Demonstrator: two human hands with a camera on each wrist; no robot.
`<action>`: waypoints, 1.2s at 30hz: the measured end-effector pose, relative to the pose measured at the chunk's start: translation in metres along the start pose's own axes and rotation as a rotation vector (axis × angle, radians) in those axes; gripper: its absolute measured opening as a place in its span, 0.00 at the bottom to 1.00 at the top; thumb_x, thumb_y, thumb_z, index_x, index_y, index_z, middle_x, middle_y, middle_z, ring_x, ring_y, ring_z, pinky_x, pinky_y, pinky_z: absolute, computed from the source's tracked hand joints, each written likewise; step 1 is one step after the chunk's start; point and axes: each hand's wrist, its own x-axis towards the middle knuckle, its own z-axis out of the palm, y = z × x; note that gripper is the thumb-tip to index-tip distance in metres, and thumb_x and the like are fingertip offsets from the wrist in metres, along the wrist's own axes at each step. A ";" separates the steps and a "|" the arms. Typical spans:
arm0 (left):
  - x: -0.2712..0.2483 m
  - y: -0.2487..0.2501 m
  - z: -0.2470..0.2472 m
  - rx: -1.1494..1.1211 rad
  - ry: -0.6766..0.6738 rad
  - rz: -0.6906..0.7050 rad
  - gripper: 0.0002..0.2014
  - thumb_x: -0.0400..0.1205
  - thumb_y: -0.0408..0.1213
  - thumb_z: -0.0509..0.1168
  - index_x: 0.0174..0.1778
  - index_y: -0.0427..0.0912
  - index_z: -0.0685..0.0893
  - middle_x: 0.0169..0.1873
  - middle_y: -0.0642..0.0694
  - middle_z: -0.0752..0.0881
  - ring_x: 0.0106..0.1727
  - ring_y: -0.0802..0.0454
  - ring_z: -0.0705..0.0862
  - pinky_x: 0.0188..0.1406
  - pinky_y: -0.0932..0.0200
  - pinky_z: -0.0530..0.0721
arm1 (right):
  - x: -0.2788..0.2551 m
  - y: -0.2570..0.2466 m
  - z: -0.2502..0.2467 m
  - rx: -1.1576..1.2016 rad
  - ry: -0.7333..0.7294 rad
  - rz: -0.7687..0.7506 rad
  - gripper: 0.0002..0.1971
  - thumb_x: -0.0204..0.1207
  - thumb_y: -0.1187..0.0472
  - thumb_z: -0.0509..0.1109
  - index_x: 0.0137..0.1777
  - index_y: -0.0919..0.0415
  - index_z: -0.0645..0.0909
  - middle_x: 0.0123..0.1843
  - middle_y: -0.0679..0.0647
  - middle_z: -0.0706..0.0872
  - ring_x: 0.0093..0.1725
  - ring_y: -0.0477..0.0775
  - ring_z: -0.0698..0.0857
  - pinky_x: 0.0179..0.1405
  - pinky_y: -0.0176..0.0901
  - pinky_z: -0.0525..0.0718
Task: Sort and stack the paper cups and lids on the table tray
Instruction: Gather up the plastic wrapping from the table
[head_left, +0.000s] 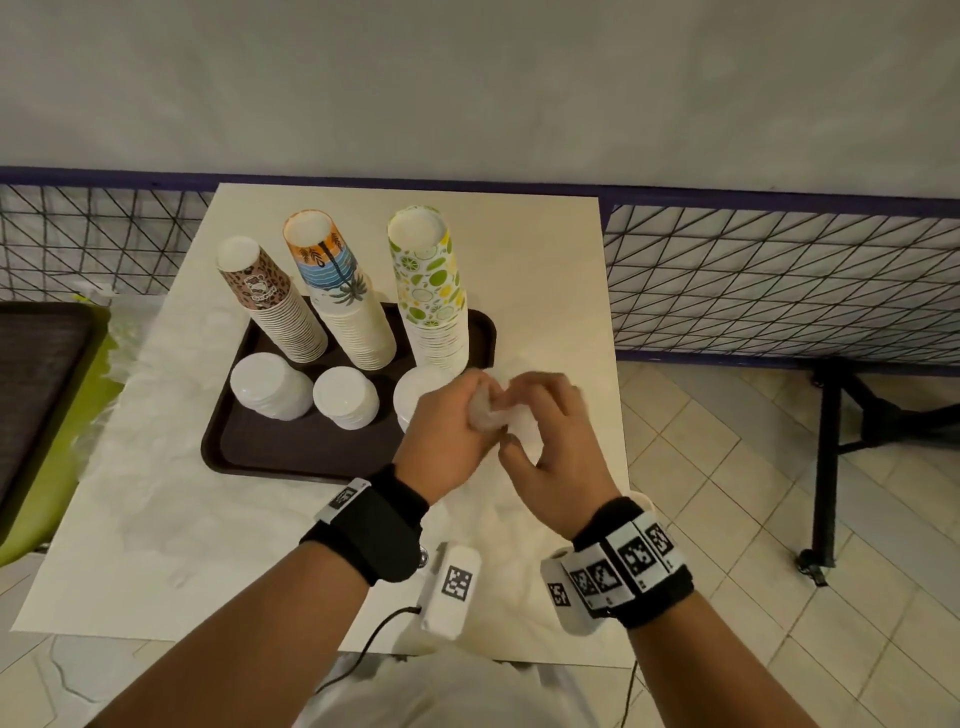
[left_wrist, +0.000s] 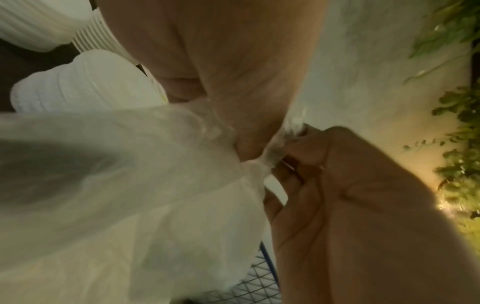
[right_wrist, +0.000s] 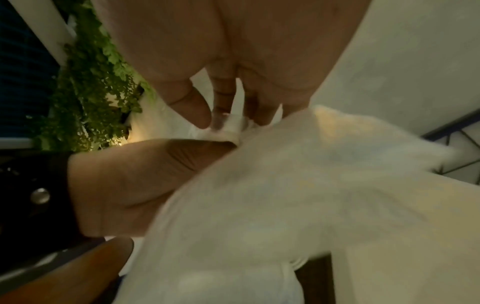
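Note:
Three upturned stacks of paper cups stand on the dark brown tray: leopard print, palm-tree print and lime print. In front of them are white lid stacks, and a third lid stack partly hidden by my left hand. Both hands meet over the tray's right end. My left hand and my right hand pinch the bunched neck of a thin translucent plastic bag. The bag hangs blurred below the fingers, as the right wrist view of the bag also shows.
The tray lies on a pale square table. A wire mesh fence runs behind it. A dark-topped green seat is at the left, a black stand on the tiled floor at the right.

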 end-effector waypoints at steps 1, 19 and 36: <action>0.000 0.000 -0.002 -0.058 0.054 -0.040 0.12 0.79 0.37 0.78 0.54 0.47 0.82 0.47 0.56 0.87 0.49 0.59 0.85 0.50 0.65 0.81 | -0.003 0.005 0.000 -0.079 0.001 0.027 0.25 0.72 0.54 0.68 0.70 0.55 0.77 0.69 0.52 0.74 0.69 0.54 0.74 0.69 0.39 0.69; -0.030 -0.033 -0.027 -0.230 0.007 -0.397 0.13 0.82 0.48 0.72 0.60 0.50 0.88 0.54 0.47 0.92 0.59 0.47 0.90 0.67 0.34 0.85 | -0.049 0.072 0.000 -0.223 -0.304 0.446 0.39 0.73 0.50 0.73 0.83 0.41 0.62 0.79 0.55 0.67 0.75 0.60 0.70 0.71 0.55 0.77; -0.045 -0.068 -0.031 0.048 -0.146 -0.376 0.11 0.85 0.47 0.72 0.63 0.56 0.84 0.58 0.56 0.89 0.60 0.56 0.88 0.66 0.47 0.85 | -0.068 0.091 -0.004 -0.326 -0.072 0.333 0.08 0.76 0.68 0.69 0.48 0.58 0.88 0.42 0.49 0.83 0.38 0.54 0.83 0.40 0.41 0.79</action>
